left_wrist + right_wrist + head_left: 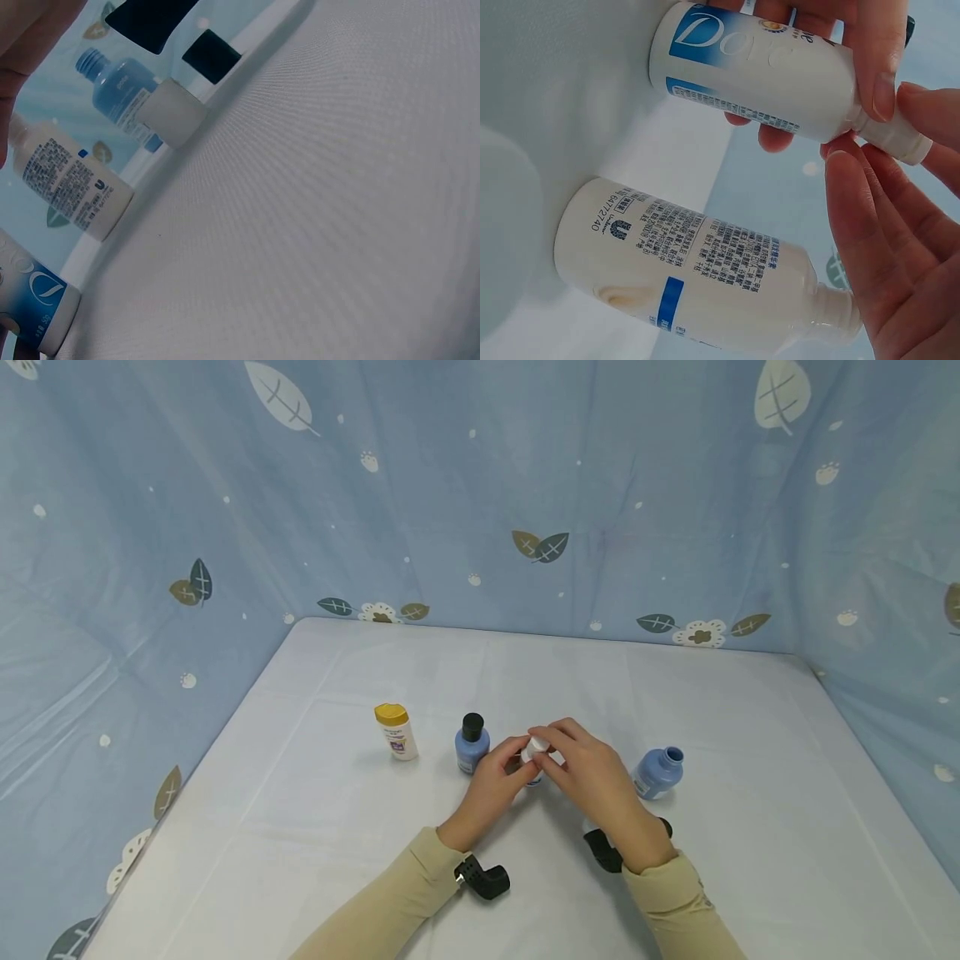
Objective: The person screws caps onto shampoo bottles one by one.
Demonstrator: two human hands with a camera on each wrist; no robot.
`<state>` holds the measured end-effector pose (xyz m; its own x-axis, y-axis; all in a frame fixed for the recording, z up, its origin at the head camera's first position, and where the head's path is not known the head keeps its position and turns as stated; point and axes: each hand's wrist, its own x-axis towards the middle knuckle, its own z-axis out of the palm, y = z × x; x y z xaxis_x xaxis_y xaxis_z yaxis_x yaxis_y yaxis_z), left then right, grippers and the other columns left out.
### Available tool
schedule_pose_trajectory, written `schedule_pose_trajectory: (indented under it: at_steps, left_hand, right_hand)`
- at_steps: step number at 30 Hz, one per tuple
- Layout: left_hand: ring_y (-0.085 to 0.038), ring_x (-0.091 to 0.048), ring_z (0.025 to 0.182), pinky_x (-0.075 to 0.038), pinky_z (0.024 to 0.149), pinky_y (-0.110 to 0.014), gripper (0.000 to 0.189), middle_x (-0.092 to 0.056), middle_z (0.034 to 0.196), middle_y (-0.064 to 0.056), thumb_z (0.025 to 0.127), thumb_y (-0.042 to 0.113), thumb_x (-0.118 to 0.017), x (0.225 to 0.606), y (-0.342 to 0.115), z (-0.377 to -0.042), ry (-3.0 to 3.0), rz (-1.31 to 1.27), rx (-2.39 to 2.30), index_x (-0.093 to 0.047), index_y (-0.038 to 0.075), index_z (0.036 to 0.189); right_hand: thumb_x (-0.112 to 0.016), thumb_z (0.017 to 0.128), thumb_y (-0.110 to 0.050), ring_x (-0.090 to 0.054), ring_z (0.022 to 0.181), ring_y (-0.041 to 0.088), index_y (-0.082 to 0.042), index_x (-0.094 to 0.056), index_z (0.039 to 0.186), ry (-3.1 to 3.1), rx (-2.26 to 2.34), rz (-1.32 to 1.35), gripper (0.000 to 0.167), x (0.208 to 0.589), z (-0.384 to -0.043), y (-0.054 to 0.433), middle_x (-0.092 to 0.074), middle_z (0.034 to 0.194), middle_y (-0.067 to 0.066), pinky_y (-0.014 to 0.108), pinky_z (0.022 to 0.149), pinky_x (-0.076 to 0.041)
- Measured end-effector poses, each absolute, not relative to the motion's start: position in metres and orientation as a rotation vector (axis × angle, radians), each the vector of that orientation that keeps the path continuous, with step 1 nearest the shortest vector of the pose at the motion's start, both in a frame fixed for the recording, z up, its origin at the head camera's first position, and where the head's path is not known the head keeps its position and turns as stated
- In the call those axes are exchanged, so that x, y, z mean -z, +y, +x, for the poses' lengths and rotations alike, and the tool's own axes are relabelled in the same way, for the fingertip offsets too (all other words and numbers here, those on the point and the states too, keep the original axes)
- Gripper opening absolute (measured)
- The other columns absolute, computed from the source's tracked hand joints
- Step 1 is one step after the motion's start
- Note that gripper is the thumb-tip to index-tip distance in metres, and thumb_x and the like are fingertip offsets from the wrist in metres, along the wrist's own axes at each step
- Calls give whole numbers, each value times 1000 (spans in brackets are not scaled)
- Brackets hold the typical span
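Observation:
My left hand [489, 789] wraps round a white Dove bottle [754, 67] that stands on the table. A white cap [535, 747] is at its neck, and the fingers of my right hand [596, 777] pinch it. In the head view the hands hide most of this bottle. A second white bottle [690, 262], with a bare neck, stands nearby in the right wrist view. Left of my left hand is a blue bottle [472, 747] with a black cap. To the right of my right hand stands an uncapped blue bottle [656, 775].
A small white bottle with a yellow cap [397, 733] stands at the left on the white-covered table [315, 793]. In the left wrist view, a white cap [174, 112] and a black cap [211, 56] sit on the table. A blue patterned curtain [450, 485] rises behind.

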<state>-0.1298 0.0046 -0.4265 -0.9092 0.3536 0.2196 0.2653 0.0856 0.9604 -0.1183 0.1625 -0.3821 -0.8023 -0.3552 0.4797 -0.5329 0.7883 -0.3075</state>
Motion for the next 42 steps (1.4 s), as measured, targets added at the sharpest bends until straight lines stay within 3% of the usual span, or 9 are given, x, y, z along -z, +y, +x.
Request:
schedule_pose_trajectory:
  at_steps: [5, 12, 19, 26, 37, 42]
  left_hand:
    - [-13, -51, 89, -43, 76, -27, 28, -56, 106, 0, 89, 17, -56, 424, 4, -130, 2279, 667, -1962, -56, 11, 116]
    - [-12, -50, 95, -42, 82, -28, 28, -56, 109, 1, 88, 20, -56, 424, 4, -129, 2285, 642, -1947, -56, 13, 115]
    - [-12, -51, 98, -42, 83, -29, 31, -55, 113, 2, 88, 19, -57, 426, 5, -130, 2246, 636, -1970, -55, 12, 119]
    - [-12, -51, 95, -42, 81, -29, 30, -55, 110, 2, 88, 18, -58, 432, 6, -133, 2265, 633, -1958, -56, 12, 116]
    - [-10, -50, 97, -41, 83, -29, 31, -55, 107, 9, 87, 31, -58, 458, 7, -143, 2305, 634, -1943, -56, 22, 116]
    - [-11, -50, 96, -42, 82, -30, 30, -55, 110, 8, 88, 25, -58, 453, 7, -142, 2290, 639, -1945, -56, 21, 117]
  right_hand:
    - [-70, 78, -19, -54, 67, 10, -14, -62, 110, -2556, -596, 715, 33, 383, -120, 164, -55, 98, -1, 24, 55, -45]
    - [-69, 77, -11, -53, 70, 11, -14, -61, 114, -2547, -575, 764, 38, 383, -120, 164, -55, 102, 0, 25, 57, -46]
    - [-68, 79, -15, -56, 78, 11, -12, -59, 115, -2575, -573, 727, 38, 383, -120, 163, -56, 107, -1, 27, 63, -48]
    - [-69, 78, -12, -55, 77, 11, -12, -62, 112, -2586, -575, 734, 35, 381, -120, 163, -56, 104, 0, 26, 63, -47]
    - [-71, 75, -8, -55, 78, 13, -12, -63, 112, -2556, -549, 774, 38, 383, -121, 163, -56, 102, 3, 26, 62, -47]
    - [-70, 76, -11, -54, 74, 12, -11, -63, 112, -2563, -575, 762, 36, 382, -121, 163, -56, 101, 3, 25, 60, -46]
